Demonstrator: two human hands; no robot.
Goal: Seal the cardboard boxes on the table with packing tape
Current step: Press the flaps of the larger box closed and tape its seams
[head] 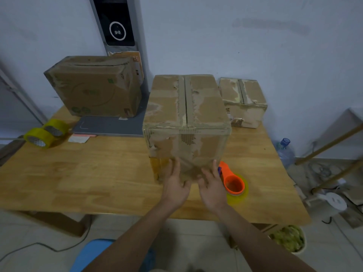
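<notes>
Wooden counter (110,173), centre: tall cardboard box (186,122), flaps closed. Left hand (175,184) and right hand (211,185), fingers spread, both flat against its near face. Orange tape dispenser (232,182) just right of them. Two yellow tape rolls (46,132) far left.

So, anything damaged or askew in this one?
Yes. The middle box has torn, peeled facing along its top seam and front. The left box sits tilted, leaning back.

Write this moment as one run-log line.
left hand: open on tall worn cardboard box | right hand: same | orange plastic tape dispenser: idle on table
</notes>
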